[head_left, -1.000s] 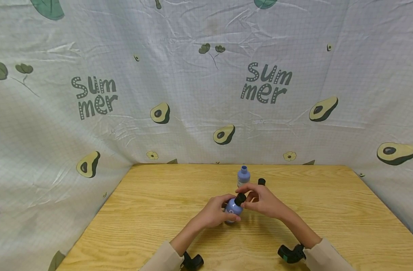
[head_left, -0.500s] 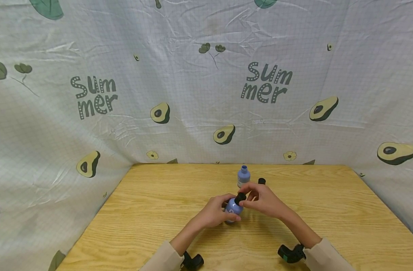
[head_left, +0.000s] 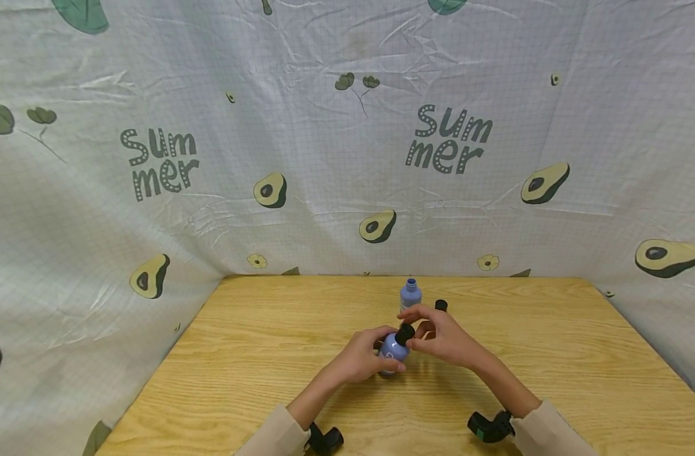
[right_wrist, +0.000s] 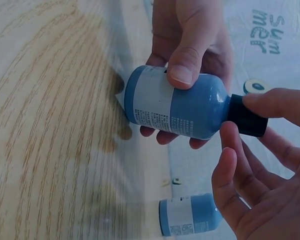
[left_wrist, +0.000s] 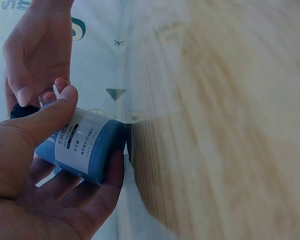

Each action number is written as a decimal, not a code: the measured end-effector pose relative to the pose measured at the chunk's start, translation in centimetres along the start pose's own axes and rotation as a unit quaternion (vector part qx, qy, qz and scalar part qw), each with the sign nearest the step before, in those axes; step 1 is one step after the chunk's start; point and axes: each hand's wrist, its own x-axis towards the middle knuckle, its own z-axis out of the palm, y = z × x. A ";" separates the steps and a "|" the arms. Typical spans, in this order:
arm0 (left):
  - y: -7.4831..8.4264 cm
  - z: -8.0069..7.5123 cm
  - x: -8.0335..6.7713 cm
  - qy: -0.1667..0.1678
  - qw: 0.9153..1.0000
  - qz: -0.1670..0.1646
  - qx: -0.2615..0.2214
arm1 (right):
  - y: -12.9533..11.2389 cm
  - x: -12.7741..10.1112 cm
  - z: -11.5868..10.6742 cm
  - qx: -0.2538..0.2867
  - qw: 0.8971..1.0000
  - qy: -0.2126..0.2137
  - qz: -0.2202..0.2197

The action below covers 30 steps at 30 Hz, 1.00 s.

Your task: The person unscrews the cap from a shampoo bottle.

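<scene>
A small blue bottle (head_left: 391, 350) (right_wrist: 177, 102) (left_wrist: 82, 145) with a white label is tilted just above the wooden table (head_left: 256, 354). My left hand (head_left: 363, 356) (left_wrist: 45, 175) grips its body, thumb on top. My right hand (head_left: 441, 335) (right_wrist: 250, 165) pinches its black cap (head_left: 404, 334) (right_wrist: 246, 118) with thumb and fingers. Behind the hands a second blue bottle (head_left: 410, 295) (right_wrist: 190, 214) stands uncapped. A loose black cap (head_left: 441, 305) lies to its right.
A printed cloth backdrop (head_left: 347, 139) with avocados and "Summer" lettering rises behind and beside the table. Black wrist camera mounts (head_left: 490, 426) show near the front edge at both sleeves.
The right hand's fingers have shifted slightly around the black cap. The bottle and the left hand stay in nearly the same place.
</scene>
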 end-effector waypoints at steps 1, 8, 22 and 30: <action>0.0 0.0 0.0 0.000 1.000 0.000 0.000 | 0.0 0.0 0.0 0.000 1.000 0.002 0.003; -0.1 0.0 0.1 -0.004 1.000 0.000 0.001 | 0.2 -0.1 0.1 -0.029 0.999 0.026 0.004; -0.1 0.0 0.1 -0.002 1.000 0.001 0.003 | 0.0 0.0 -0.1 -0.007 1.000 0.009 -0.012; -0.2 0.0 0.2 0.000 1.000 -0.002 0.003 | 0.4 0.1 -0.2 0.009 0.999 -0.006 -0.043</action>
